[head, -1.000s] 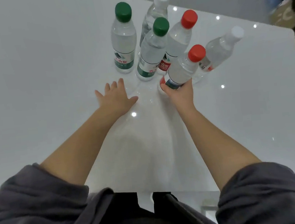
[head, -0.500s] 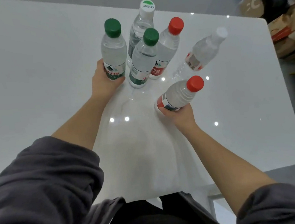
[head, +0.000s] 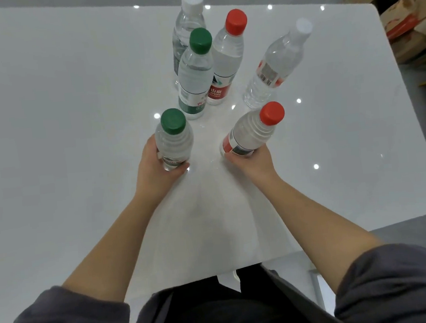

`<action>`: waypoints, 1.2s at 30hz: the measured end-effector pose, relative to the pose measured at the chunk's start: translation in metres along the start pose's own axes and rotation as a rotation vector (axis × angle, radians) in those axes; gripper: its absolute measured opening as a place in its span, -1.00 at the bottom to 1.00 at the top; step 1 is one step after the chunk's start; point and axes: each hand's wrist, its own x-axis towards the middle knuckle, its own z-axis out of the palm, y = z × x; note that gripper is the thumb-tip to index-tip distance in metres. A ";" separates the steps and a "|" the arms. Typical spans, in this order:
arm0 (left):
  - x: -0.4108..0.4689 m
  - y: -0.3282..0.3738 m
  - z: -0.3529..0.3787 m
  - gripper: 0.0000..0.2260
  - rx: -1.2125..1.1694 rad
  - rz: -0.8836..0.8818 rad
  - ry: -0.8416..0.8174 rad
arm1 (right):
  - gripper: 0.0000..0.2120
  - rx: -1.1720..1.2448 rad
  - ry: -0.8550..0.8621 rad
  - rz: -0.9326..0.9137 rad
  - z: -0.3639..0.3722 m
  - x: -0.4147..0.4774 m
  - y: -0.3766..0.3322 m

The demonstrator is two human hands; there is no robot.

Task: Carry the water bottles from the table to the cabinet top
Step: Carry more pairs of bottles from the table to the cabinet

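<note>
1. The left hand point(head: 155, 166) sits just left of the frame's centre, fingers and thumb curled round the lower part of the near green-capped bottle point(head: 174, 144), which stands roughly upright.
2. The right hand point(head: 252, 161), just right of centre, grips the base of the near red-capped bottle point(head: 252, 132). This bottle tilts, its cap pointing toward the upper right.
3. Whether either held bottle touches the white tabletop point(head: 74, 122) cannot be told, as the hands hide their bases.
4. Four more bottles stand on the tabletop in the upper middle of the frame. The far green-capped bottle point(head: 194, 78) is nearest the held ones. The far red-capped bottle point(head: 226, 59) is just to its right and close against it.
5. The bottle with the white-and-green cap point(head: 187, 27) is behind those two, toward the top edge.
6. The white-capped bottle point(head: 273, 68) stands apart, right of the cluster.
7. Cardboard boxes point(head: 412, 38) lie beyond the tabletop's edge in the upper right corner.
8. Grey sleeves point(head: 53, 322) fill the bottom corners, both forearms bare.
</note>
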 end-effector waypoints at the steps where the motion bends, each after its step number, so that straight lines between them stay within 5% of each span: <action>1: 0.001 0.000 0.001 -0.35 0.031 -0.005 0.000 | -0.57 0.009 -0.004 0.007 0.001 0.001 0.001; 7: 0.002 0.019 0.008 -0.49 0.126 -0.042 -0.041 | -0.45 0.072 0.018 0.047 -0.001 -0.009 0.007; 15: -0.058 0.032 0.060 -0.58 0.171 -0.012 -0.236 | -0.64 0.134 0.096 0.097 -0.054 -0.097 0.052; 24: -0.148 0.069 0.172 -0.64 0.195 0.145 -0.641 | -0.59 0.223 0.442 0.171 -0.158 -0.205 0.124; 36: -0.297 0.157 0.320 -0.59 0.072 0.410 -0.902 | -0.47 0.334 0.884 0.230 -0.299 -0.377 0.186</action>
